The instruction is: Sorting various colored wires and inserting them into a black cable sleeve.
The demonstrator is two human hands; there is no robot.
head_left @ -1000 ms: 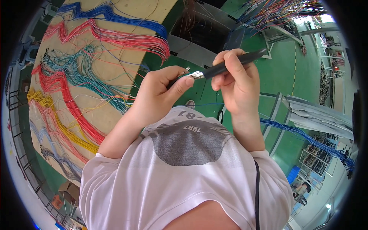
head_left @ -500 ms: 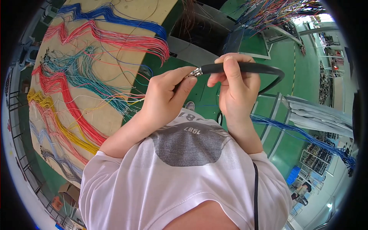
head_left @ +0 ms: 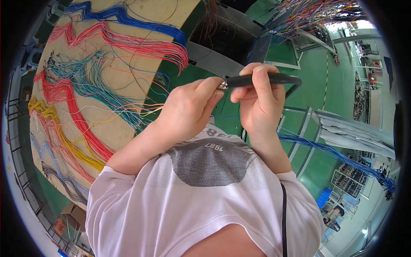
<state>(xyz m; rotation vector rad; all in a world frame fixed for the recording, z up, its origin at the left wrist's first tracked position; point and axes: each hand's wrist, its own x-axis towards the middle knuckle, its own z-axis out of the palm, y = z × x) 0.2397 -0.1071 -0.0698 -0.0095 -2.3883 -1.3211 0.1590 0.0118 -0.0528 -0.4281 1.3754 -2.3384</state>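
In front of my chest, my right hand (head_left: 262,92) is closed round a thick black tube (head_left: 284,79), thumb on the near side and fingers behind. The tube bends down at its right end, behind the hand. At its left end, small silvery metal pieces (head_left: 223,85) stick out; they look like wire terminals. My left hand (head_left: 190,103) pinches these pieces between thumb and fingertips, close against the tube's mouth. Whatever lies deeper inside the left hand is hidden.
To the left, a wooden table (head_left: 180,13) bears bundles of blue wires (head_left: 141,23), pink-red wires (head_left: 137,45), teal wires (head_left: 111,94), red wires (head_left: 75,113) and yellow wires (head_left: 79,152). Blue wires (head_left: 329,147) hang over a metal frame (head_left: 306,122) on the right.
The tube's bent right end has drawn in leftward, closer to my right hand. My left hand has shifted slightly right, and more of the metal pieces are covered by its fingers.
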